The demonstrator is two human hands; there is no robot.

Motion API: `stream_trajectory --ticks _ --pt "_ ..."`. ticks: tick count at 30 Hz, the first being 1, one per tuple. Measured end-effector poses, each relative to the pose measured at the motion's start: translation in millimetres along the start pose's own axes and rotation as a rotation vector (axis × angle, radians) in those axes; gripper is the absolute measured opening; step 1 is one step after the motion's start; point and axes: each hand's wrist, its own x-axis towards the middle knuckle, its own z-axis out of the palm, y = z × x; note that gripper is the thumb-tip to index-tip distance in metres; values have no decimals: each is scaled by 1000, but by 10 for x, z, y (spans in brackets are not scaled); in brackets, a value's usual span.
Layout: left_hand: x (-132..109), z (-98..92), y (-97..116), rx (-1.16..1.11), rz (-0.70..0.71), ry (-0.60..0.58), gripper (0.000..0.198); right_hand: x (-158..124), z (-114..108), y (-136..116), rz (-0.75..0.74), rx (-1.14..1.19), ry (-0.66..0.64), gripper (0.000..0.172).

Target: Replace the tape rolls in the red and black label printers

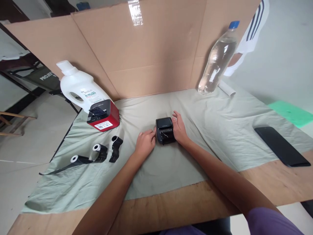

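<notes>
1. Left hand [146, 142] has bent fingers, and its fingertips touch the left side of the small black machine [165, 130]; I can't tell if it is gripping.
2. Right hand [179, 130] is loose, with its fingers out straight, and leans on the machine's right side.
3. The machine sits on a green cloth [156, 179], near the middle of the desk [176, 207].
4. Three black rolls [100, 154] lie by the desk's left edge.
5. A red and black box [104, 116] and a white jug [81, 81] are near the far left corner.
6. A phone [281, 147] lies toward the near right corner.
</notes>
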Motion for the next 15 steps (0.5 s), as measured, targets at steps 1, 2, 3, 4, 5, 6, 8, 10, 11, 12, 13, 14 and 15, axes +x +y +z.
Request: stream_trajectory --ticks 1,2,3,4,5,6,8,10,11,12,13,14,15 --pt "-2 7 -1 -11 -2 4 50 -3 -3 -14 10 -14 -2 58" --pt "-7 17 -3 -36 -6 10 50 -6 -8 -29 21 -33 -4 57" --pt "-12 28 -5 -71 -13 20 49 -11 -14 -46 34 -53 -4 57" --pt "-18 40 -6 -115 -21 33 47 -17 -20 -61 51 -72 -5 56" --pt "-23 52 -6 -166 -30 47 45 -25 -27 -75 70 -86 -6 55" --pt "-27 64 -6 -226 -39 63 43 -36 -34 -86 92 -96 -3 54" --pt "-30 89 -9 -355 -59 100 42 -63 -47 -95 131 -108 15 51" --pt "-25 120 -22 -464 -70 130 43 -92 -60 -92 146 -115 43 48" --pt "-20 137 -33 -503 -73 140 44 -103 -66 -88 144 -112 56 48" --pt "-13 155 -47 -532 -76 146 45 -111 -71 -82 142 -99 65 48" --pt "-6 173 -62 -558 -80 148 46 -114 -76 -76 142 -73 67 49" --pt "2 189 -77 -581 -86 148 48 -111 -79 -70 142 -33 62 49" --pt "10 203 -92 -601 -93 148 50 -101 -82 -64 141 14 51 50"
